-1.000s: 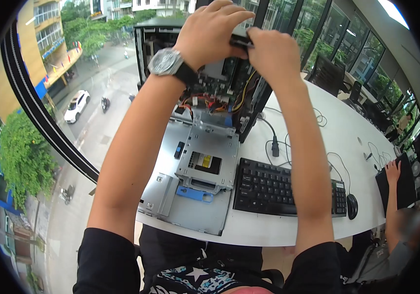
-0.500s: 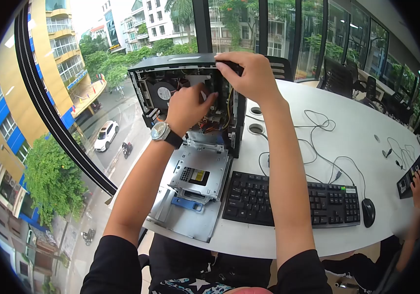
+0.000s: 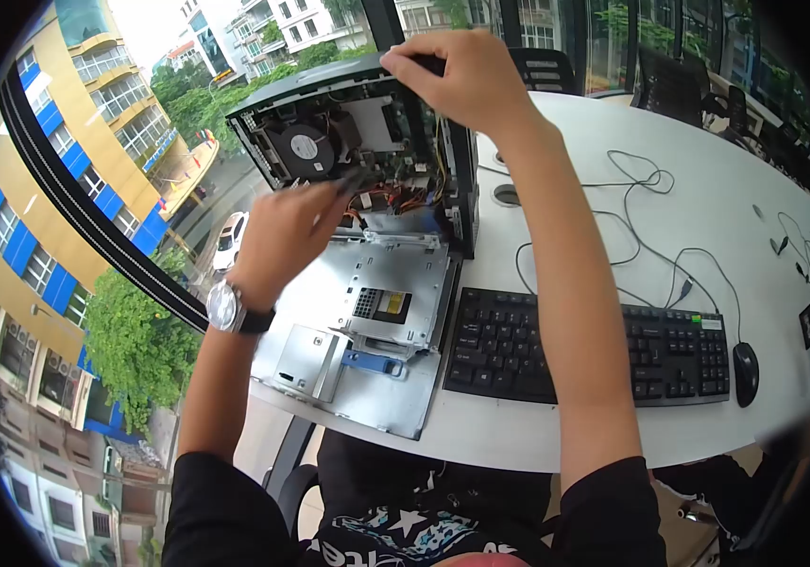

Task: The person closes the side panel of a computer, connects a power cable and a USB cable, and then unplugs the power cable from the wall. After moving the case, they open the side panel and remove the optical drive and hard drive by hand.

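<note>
An open desktop computer case (image 3: 358, 74) stands on the table with its innards facing me: a round black fan (image 3: 306, 146), a circuit board and bundled coloured wires (image 3: 405, 200). My left hand (image 3: 282, 231), with a watch on its wrist, is closed in front of the lower opening. A small dark object (image 3: 355, 180) sticks out from its fingertips; its kind is too blurred to tell. My right hand (image 3: 461, 80) grips the case's top edge at the right corner, thumb on the near side. Below lies a folded-out metal drive cage (image 3: 395, 274) with a blue latch (image 3: 374, 363).
A black keyboard (image 3: 650, 354) and a mouse (image 3: 746, 373) lie on the white table (image 3: 584, 444), partly behind my right forearm. Loose cables (image 3: 631, 213) trail across the table. A large window (image 3: 169, 57) borders the left side. Dark chairs (image 3: 674, 90) stand beyond.
My left hand has drawn out of the case, down and left, with the small dark object now showing at its fingertips. My right hand keeps its place on the case's top edge. The view has shifted.
</note>
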Tool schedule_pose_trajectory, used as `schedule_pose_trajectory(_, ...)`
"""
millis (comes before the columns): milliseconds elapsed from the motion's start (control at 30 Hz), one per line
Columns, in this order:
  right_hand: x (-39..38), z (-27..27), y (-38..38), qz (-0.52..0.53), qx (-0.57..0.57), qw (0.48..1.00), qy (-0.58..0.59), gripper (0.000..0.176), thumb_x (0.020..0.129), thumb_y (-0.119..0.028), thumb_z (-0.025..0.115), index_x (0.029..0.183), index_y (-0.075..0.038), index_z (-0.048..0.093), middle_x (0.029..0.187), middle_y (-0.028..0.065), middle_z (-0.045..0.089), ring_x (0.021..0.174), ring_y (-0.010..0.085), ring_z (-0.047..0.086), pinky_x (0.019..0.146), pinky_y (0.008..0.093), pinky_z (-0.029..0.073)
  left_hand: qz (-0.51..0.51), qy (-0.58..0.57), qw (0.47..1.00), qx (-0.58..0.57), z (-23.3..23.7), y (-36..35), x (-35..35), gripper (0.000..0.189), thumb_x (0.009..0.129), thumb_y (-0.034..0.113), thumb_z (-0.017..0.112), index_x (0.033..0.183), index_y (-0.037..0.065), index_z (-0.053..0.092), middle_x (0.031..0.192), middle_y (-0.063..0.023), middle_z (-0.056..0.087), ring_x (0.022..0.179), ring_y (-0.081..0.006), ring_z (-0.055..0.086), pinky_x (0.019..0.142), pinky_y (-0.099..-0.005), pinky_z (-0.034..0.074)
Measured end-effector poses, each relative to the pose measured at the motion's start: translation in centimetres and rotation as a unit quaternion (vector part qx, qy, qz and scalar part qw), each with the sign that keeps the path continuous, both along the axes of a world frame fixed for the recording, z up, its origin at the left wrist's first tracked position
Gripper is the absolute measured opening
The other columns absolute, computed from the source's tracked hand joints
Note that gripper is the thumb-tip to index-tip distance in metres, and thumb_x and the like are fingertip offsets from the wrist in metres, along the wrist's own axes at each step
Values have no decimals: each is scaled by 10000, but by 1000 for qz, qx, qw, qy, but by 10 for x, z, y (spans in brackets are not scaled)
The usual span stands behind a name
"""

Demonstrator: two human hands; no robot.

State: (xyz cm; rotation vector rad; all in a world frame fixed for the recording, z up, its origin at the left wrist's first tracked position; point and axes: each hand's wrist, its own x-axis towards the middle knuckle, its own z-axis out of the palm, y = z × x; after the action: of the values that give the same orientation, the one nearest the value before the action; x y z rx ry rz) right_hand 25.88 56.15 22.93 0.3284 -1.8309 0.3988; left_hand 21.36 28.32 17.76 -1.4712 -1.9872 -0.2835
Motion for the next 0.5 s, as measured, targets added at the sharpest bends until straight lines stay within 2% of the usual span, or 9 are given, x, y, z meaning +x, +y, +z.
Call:
schedule_pose_trajectory(33,-1,1,5,-13,-3,1000,1,325,892,-422,719,926,-120,833,684,85,731,611,253,699,620,369,546,-21,-187,982,26,-9,-8,5,212,981,156,696,850,-7,661,702,-95,686,568,-203,642,555,-332,498)
schedule_pose_trajectory(67,-7,0,5,-13,-6,1000,2,332,894,-430,721,929,-120,834,679,85,729,602,246,695,615,364,542,-28,-367,928,56,-16,-23,9,186,994,142,694,899,-18,689,728,-60,712,590,-134,656,567,-295,517)
schedule_pose_trajectory(100,-7,1,5,-6,-9,1000,-3,350,898,-443,723,935,-115,835,678,88,728,603,241,696,608,360,536,-45,-470,876,97,-19,-29,15,170,1013,127,682,1035,-40,703,796,-26,728,671,-69,672,606,-243,545)
schedule_pose_trajectory(133,-9,1,6,5,-11,1000,8,352,901,-443,723,939,-112,836,695,95,736,603,250,697,604,358,537,-77,-556,817,132,-19,-34,20,182,1011,126,684,1078,-44,677,803,-44,732,674,-90,694,602,-242,552)
schedule_pose_trajectory(267,-5,1,2,-2,-12,1000,-12,358,904,-441,724,930,-102,835,747,110,755,668,270,720,664,349,555,-111,-628,752,165,-26,-36,17,171,1007,125,680,1071,-32,653,830,-70,740,694,-119,716,600,-232,561)
schedule_pose_trajectory(333,-2,4,2,-7,-16,1000,-14,365,903,-445,725,920,-97,834,755,111,758,694,277,727,691,346,561,-108,-690,695,172,-34,-30,7,175,997,136,689,1071,-17,651,859,-79,737,708,-137,726,612,-226,568)
schedule_pose_trajectory(400,1,5,2,-16,-22,998,-55,359,907,-414,740,1027,-84,814,905,136,780,824,265,743,775,345,569,-114,-720,657,190,-35,-21,4,217,982,122,693,1142,-16,645,897,-83,734,709,-151,731,658,-252,607)
schedule_pose_trajectory(467,-1,11,2,-22,-15,998,-63,344,923,-392,741,1035,-76,813,902,112,785,800,232,736,754,330,555,-129,-760,588,246,-41,-15,0,276,983,104,677,1227,-16,627,929,-84,739,727,-159,736,740,-286,638)
schedule_pose_trajectory(500,3,11,-2,-27,-13,997,-70,329,939,-371,742,1044,-67,812,898,88,790,776,200,728,732,314,540,-145,-761,581,251,-44,-17,-5,312,992,87,651,1283,-18,610,1023,-108,745,808,-178,751,815,-311,642)
